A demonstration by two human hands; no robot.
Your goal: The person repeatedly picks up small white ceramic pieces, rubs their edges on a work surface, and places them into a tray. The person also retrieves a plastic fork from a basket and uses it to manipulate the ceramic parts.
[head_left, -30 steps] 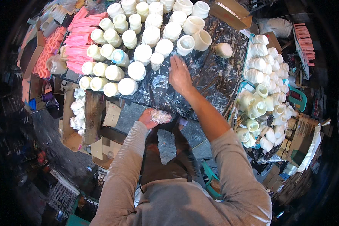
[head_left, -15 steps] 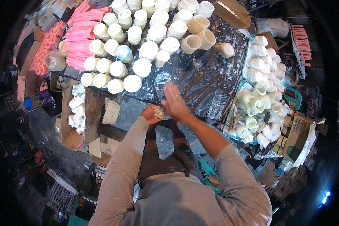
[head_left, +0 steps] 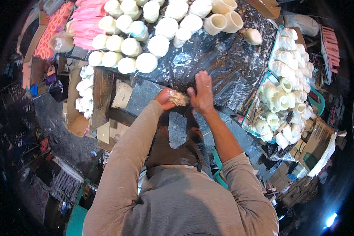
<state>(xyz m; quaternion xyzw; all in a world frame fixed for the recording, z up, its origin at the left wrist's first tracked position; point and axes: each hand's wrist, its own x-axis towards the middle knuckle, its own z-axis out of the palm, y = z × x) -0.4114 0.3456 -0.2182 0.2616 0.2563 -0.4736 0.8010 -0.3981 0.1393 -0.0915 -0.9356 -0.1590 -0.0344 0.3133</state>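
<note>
At the near edge of the plastic-covered table [head_left: 224,78], my left hand [head_left: 165,99] is closed round a crumpled beige wad [head_left: 178,98]. Whether the wad is cloth or something else I cannot make out. Just right of it, my right hand [head_left: 202,94] has its fingers stretched out flat and its thumb apart, with nothing in it. That hand lies over the table's edge; whether it touches the black plastic is unclear. Beyond both hands stand rows of off-white wax cylinders [head_left: 146,63], some of them hollow. One cylinder [head_left: 252,36] stands alone to the right.
Pink wax pieces [head_left: 91,23] lie at the far left of the table. A tray at the right holds many white wax cups [head_left: 281,100]. Left of me, an open cardboard box [head_left: 76,124] contains white crumpled pieces. A green stool [head_left: 219,167] shows beside my legs.
My right hand has moved right, away from the wad, and is now flat. My left hand has risen slightly and shifted right with the wad. The whole view has shifted.
</note>
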